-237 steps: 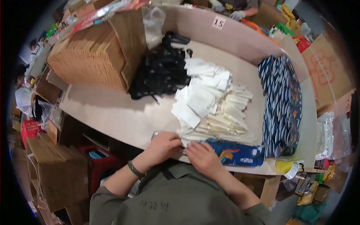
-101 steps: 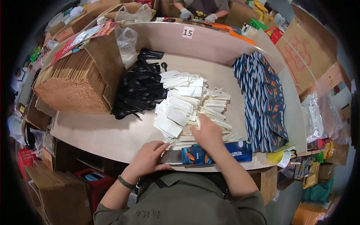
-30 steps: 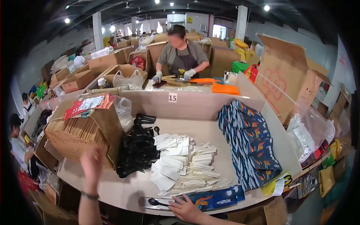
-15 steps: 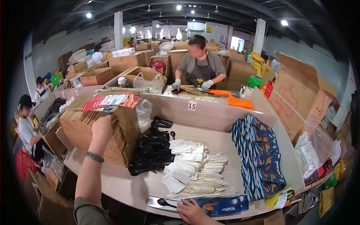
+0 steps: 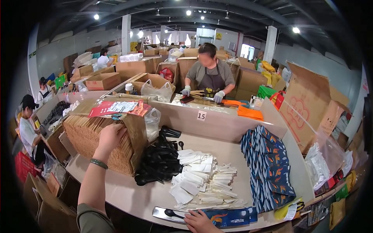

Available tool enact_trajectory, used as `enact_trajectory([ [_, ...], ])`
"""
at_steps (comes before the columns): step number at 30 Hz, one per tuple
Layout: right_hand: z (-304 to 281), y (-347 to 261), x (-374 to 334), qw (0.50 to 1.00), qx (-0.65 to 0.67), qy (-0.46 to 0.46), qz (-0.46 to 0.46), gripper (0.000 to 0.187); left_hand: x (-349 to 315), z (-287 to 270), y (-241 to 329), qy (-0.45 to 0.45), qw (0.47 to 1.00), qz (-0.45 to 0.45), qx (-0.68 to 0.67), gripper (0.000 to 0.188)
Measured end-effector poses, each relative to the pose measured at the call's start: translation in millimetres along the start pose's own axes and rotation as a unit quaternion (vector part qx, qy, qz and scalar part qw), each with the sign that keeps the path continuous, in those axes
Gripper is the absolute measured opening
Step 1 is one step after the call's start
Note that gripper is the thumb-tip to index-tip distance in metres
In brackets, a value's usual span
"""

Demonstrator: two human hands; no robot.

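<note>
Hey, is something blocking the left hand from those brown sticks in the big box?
No, nothing visible is. The left hand is right at the front of the brown sticks, though I can't tell whether it grips any. The red sheet lies on top, not between them.

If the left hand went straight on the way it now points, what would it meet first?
Most likely the stack of thin tan pieces, right in front of the left hand; depth is unclear, so it may already be touching them.
</note>
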State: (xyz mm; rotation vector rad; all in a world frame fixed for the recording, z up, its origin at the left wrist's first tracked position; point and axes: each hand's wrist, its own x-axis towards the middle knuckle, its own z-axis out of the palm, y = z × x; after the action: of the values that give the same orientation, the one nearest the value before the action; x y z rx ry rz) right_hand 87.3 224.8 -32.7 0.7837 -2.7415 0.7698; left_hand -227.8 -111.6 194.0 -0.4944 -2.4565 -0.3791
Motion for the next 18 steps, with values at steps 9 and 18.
enact_trajectory([
  [9,-3,-1,3,1.000,-0.001,-0.002,0.002,0.031,-1,-9,-21,-0.147,0.958,-0.045,-0.240,0.038],
  [18,-2,0,7,1.000,0.003,-0.001,-0.014,0.031,14,-13,-11,-0.122,0.990,-0.048,0.046,0.009],
])
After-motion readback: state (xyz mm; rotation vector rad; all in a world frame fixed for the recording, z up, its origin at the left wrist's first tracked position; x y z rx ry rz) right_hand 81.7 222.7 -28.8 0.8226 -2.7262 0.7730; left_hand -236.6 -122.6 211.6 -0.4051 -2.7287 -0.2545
